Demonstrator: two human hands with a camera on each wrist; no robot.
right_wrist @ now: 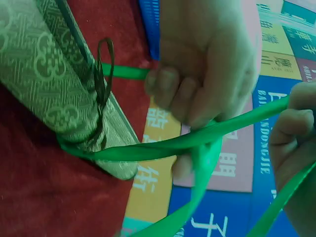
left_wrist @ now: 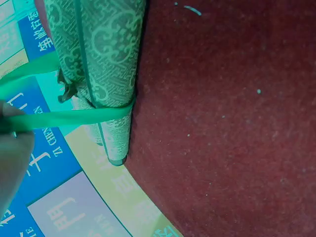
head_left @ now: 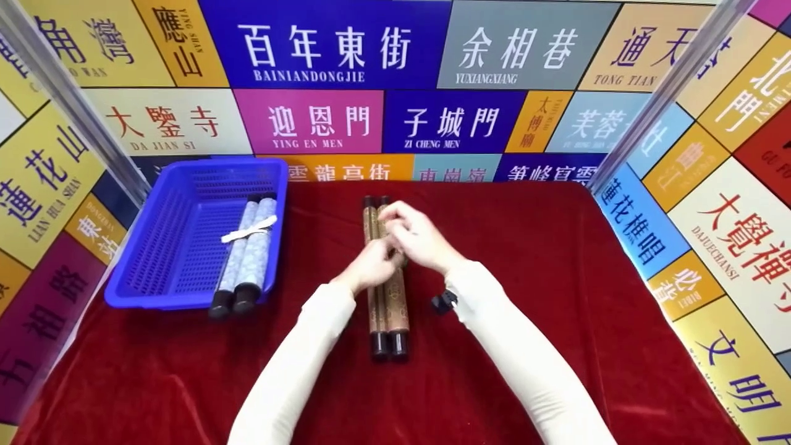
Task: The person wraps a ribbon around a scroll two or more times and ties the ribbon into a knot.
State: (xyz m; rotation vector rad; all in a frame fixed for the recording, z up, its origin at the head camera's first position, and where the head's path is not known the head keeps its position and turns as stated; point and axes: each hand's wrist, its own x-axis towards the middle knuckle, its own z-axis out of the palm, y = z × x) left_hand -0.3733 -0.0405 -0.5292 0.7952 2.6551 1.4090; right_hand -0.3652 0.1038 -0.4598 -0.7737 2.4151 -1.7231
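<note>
Two brown patterned scrolls (head_left: 395,303) with dark end knobs lie side by side on the red cloth. A ribbon (right_wrist: 123,153), green in the wrist views, passes around them near their far part, beside a thin dark tie cord (right_wrist: 109,64). My left hand (head_left: 371,266) is over the scrolls, its fingers curled on a loop of the ribbon. Just beyond it, my right hand (head_left: 417,238) pinches a length of the same ribbon, drawn out from the scrolls. In the right wrist view the ribbon strands cross at the left hand's fingers (right_wrist: 185,96).
At the left stands a blue plastic basket (head_left: 133,290). Two pale blue scrolls (head_left: 244,259), tied with a white ribbon (head_left: 250,229), lean over its near rim. Panels with printed characters (head_left: 321,120) enclose the back and sides of the red cloth (head_left: 513,247).
</note>
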